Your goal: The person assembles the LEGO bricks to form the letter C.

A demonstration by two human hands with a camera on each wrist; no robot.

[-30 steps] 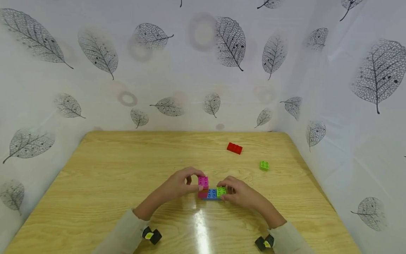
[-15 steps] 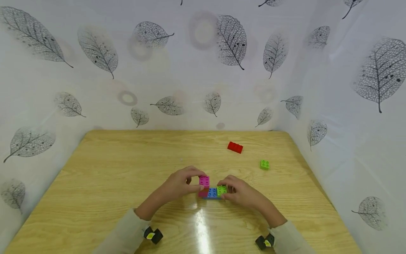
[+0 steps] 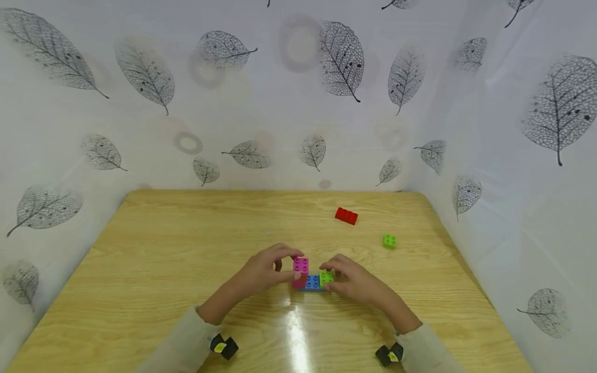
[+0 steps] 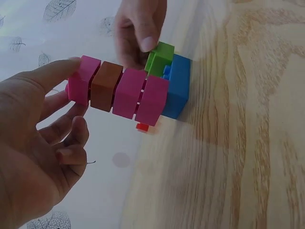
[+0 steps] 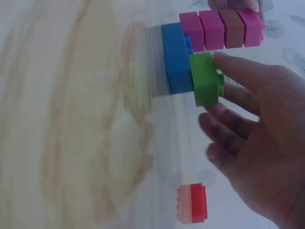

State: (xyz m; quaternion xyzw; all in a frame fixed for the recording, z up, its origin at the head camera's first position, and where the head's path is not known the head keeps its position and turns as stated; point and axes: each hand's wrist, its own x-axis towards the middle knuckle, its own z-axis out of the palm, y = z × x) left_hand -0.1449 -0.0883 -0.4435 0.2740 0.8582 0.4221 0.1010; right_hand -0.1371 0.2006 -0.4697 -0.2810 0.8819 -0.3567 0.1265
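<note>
In the head view my left hand (image 3: 268,269) pinches the topmost brick of a tower between thumb and fingers. That tower is a pink brick (image 4: 86,78), a brown brick (image 4: 106,86) and two more pink bricks (image 4: 152,100), with thin gaps between them. It stands on the left end of a long blue brick (image 5: 175,57). My right hand (image 3: 356,280) pinches a green brick (image 5: 204,78) at the blue brick's other end. The green brick juts slightly past that end; I cannot tell whether it is fully pressed down. Blue studs show between tower and green brick.
On the wooden table (image 3: 186,228), a red brick (image 3: 346,216) lies toward the back. A second, smaller green brick (image 3: 389,241) is to its right, nearer the front. Leaf-printed white cloth (image 3: 261,103) rises behind the table and along its sides.
Both hands keep their grips. The right hand and its green brick have shifted up very slightly in the head view, while the tower has hardly moved.
</note>
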